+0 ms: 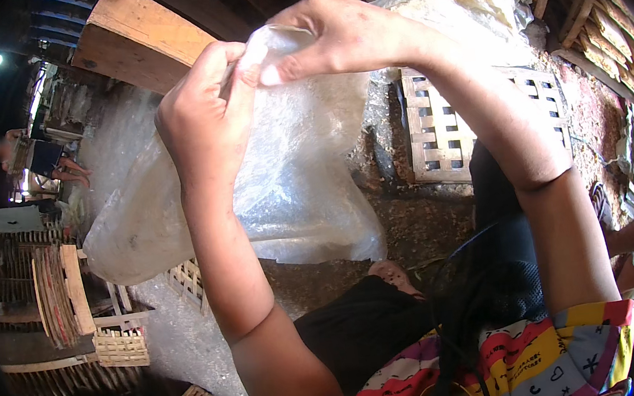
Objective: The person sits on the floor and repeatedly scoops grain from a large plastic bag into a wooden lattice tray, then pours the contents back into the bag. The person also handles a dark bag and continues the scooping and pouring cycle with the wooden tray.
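Note:
A large clear plastic bag (298, 182) hangs down in front of me, its top edge gathered between my two hands. My left hand (208, 102) pinches that edge between thumb and fingers. Close beside it, my right hand (329, 37) grips the same rim, thumb on the near side and fingers curled behind. The plastic looks creased and cloudy. Its lower end spreads out above the floor, near my foot. Folds of plastic partly hide the fingertips of both hands.
A woven bamboo tray (440, 133) lies on the littered floor at right. Beyond is a pale plastic sack (459, 3). A wooden beam (137, 34) stands behind my hands. Slatted racks (69, 375) and small woven trays (121, 346) fill the left. Another person (46, 154) sits far left.

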`<state>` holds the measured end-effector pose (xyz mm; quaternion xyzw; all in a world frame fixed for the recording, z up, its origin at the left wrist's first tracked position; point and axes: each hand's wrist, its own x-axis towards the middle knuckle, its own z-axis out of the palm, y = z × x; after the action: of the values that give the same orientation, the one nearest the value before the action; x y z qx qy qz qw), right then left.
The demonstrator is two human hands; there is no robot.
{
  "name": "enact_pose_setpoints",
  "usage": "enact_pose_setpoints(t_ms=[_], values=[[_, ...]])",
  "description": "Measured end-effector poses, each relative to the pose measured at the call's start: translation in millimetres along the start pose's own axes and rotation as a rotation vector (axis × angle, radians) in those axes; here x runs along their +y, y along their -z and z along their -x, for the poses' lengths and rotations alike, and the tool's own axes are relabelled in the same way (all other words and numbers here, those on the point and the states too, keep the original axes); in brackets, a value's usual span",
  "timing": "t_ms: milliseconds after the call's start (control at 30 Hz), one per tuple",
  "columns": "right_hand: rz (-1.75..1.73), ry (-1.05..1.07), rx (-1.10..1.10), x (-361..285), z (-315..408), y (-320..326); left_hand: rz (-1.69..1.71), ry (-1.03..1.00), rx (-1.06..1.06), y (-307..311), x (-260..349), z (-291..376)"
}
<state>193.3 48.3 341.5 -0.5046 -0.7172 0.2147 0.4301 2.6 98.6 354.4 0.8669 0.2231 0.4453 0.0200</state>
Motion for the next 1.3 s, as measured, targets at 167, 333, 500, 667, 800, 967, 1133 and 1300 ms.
enact_pose_setpoints(t_ms=[167, 333, 500, 667, 800, 967, 1133, 1300], values=[[0.388, -0.041, 0.014, 22, -2, -15, -0.261, -0.047, 0.046, 11, 2, -4], [0.228, -0.298, -0.055, 58, -3, -12, -0.215, 0.043, 0.29, 37, 3, -10], [0.324, -0.384, -0.119, 77, 2, -13, -0.157, 0.107, 0.618, 56, 4, -12], [0.565, -0.403, -0.08, 153, 8, 48, -0.131, -0.105, 0.787, 44, -9, -8], [0.695, -0.314, 0.562, 173, 50, 189, -0.224, -0.172, 0.69, -13, -23, 8], [0.872, -0.071, 1.067, 106, 144, 244, 0.412, -0.431, 0.244, -100, -9, 6], [1.632, 0.011, 0.761, 171, 317, 270, 0.206, -0.371, 0.002, -207, -14, 45], [1.427, -0.231, 0.351, 174, 406, 190, 0.452, 0.01, -0.425, -312, -22, 114]])
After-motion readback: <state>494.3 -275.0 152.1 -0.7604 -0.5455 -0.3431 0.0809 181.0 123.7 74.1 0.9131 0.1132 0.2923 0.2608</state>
